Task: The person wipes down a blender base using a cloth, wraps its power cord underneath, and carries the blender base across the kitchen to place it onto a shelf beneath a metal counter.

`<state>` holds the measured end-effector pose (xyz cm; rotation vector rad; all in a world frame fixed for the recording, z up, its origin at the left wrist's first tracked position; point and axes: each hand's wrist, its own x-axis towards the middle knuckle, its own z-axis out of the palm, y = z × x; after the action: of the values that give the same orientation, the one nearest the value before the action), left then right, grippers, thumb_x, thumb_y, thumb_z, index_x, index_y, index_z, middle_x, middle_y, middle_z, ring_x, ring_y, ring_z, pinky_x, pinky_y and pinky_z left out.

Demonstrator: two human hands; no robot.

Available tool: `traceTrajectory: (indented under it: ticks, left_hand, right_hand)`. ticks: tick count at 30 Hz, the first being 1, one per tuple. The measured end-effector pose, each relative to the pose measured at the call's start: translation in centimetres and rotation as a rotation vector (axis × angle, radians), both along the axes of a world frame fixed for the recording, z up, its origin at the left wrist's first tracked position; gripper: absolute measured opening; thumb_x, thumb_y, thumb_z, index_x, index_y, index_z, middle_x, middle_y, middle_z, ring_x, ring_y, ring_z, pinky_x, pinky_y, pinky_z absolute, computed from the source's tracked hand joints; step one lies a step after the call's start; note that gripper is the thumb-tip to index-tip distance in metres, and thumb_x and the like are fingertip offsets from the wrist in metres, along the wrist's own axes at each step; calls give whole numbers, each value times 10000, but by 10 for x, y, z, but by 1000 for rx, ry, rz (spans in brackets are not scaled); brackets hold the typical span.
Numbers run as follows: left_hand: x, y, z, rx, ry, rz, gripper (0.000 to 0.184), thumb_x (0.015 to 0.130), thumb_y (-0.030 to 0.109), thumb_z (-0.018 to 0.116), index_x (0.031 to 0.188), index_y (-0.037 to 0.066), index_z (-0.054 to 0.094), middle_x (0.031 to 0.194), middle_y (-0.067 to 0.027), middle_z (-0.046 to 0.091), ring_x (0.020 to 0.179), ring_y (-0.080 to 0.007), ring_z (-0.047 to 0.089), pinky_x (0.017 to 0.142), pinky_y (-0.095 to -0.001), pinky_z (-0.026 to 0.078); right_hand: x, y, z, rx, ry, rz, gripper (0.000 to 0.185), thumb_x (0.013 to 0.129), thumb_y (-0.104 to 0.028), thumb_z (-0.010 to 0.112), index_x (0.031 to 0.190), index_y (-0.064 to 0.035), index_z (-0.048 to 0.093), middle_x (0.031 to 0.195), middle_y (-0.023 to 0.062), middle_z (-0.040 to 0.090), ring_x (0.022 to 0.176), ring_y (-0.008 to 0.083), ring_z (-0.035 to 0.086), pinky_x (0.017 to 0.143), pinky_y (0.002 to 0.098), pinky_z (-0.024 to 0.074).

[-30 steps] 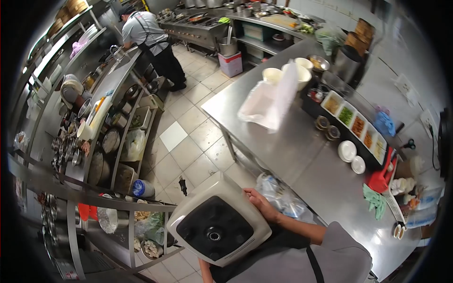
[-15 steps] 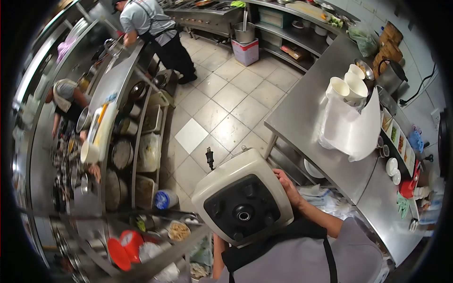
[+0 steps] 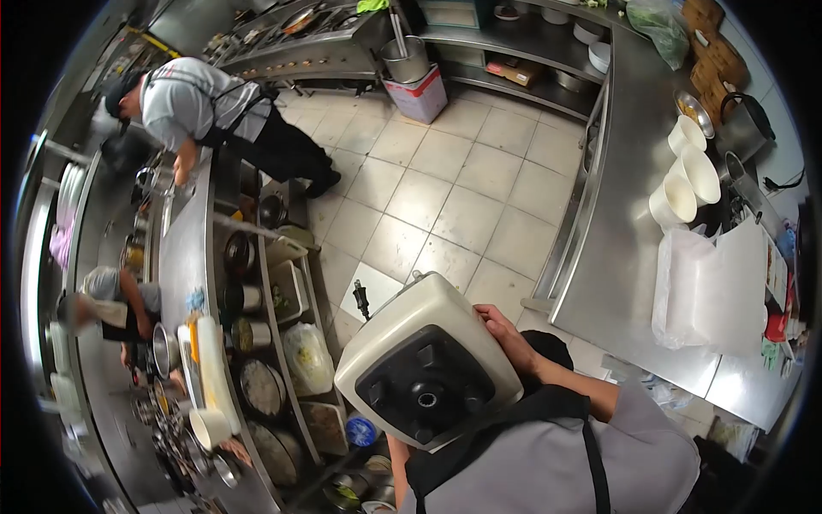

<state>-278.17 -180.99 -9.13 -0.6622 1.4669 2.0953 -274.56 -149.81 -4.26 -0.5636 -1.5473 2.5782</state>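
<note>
A cream appliance base with a black top plate [image 3: 426, 385] is carried in front of my body. My right hand [image 3: 507, 338] holds its right side, fingers pressed along the casing. Only my left forearm [image 3: 399, 467] shows, below the base's lower left; the left hand itself is hidden beneath the base. A black plug [image 3: 361, 300] sticks out past the far left edge of the base, over the tiled floor.
A steel counter [image 3: 616, 206] at right bears paper cups [image 3: 672, 201] and a lined white tray [image 3: 706, 291]. Left is a shelved counter [image 3: 184, 257]. One person [image 3: 205, 107] leans over it; another person [image 3: 124, 300] is beyond. A stove [image 3: 300, 56] stands ahead.
The view has turned and moved forward into the aisle, with the base still carried. The right counter now lies farther right, and the leaning person appears nearer and lower.
</note>
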Motion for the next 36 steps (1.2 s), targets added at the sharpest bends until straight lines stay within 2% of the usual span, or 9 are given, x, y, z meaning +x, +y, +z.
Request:
traceTrajectory:
  ticks: [2,5,8,17,20,26,28,31,36]
  left_hand:
    - [-40,8,0,0,-10,-30,608,885,539,358,1246,56,436,1124,-120,547,1021,-238,543,870,-359,473]
    - [-110,34,-6,10,-25,-123,612,885,544,356,1248,57,434,1124,-118,547,1021,-235,543,870,-357,475]
    - [-180,73,-16,38,-45,-248,616,885,548,354,1250,58,432,1125,-116,546,1021,-232,543,869,-356,476]
    - [-383,260,-16,148,-46,-669,629,884,562,348,1255,59,425,1127,-109,544,1021,-225,543,868,-352,479]
    - [-415,318,-14,161,-60,-794,633,884,567,346,1256,60,423,1128,-107,543,1021,-222,543,868,-350,480]
    - [-451,438,-21,183,-101,-995,642,884,576,342,1260,61,419,1129,-103,541,1021,-217,544,867,-348,483]
    - [-455,480,-25,187,-108,-1022,645,883,579,341,1261,62,417,1130,-101,541,1021,-215,544,867,-347,483]
    - [-470,547,-31,176,-103,-1052,636,887,566,343,1263,59,415,1140,-105,536,1029,-220,541,873,-352,480]
    - [-503,637,-38,139,-96,-1101,620,894,546,347,1266,54,412,1156,-111,528,1041,-228,535,884,-360,475]
  right_hand:
    - [-27,8,-1,36,5,-59,477,936,-334,388,1274,0,359,1211,94,448,1127,157,406,973,283,304]
    - [-58,25,-3,79,-8,-134,621,907,-513,364,1290,-25,335,1209,107,450,1120,166,419,964,290,309]
    - [-88,41,-3,48,-72,-312,459,941,-339,370,1266,-15,368,1171,79,460,1108,154,409,962,286,309]
    - [-194,102,13,208,-195,-620,630,917,-531,302,1290,-24,322,1230,125,445,1129,191,421,965,307,325]
    - [-218,122,14,117,-222,-790,647,914,-539,297,1285,-10,323,1231,131,448,1117,190,433,958,308,334]
    - [-245,191,25,379,-303,-959,620,928,-522,269,1269,-11,350,1145,107,476,1044,163,456,918,286,359]
    - [-249,227,5,169,-249,-1030,609,933,-512,261,1261,-7,355,1134,107,478,1021,157,462,904,283,368]
    - [-263,290,1,281,-268,-1057,591,932,-509,271,1250,-19,362,1116,99,483,987,149,473,868,279,387]
    - [-284,379,-28,78,-176,-1036,566,924,-506,329,1241,-39,361,1112,93,485,992,150,470,854,278,390]
